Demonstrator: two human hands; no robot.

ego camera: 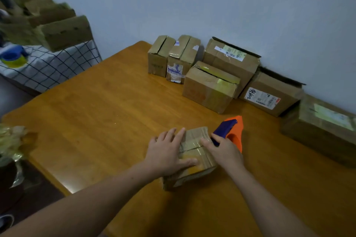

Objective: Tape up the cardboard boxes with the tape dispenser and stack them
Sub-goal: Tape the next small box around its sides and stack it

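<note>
Head view: mid-taping box (198, 136); left hand (167, 152) flat, pressing it; right hand (223, 150) gripping dispenser (231, 131). Next: pull tape across, cut.

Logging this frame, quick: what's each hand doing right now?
Left hand: open, pressing flat on the small box.
Right hand: closed, gripping the tape dispenser.

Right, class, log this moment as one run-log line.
step: taping small box | left hand: flat on it | right hand: grips tape dispenser | other boxes: unstacked by wall
</note>
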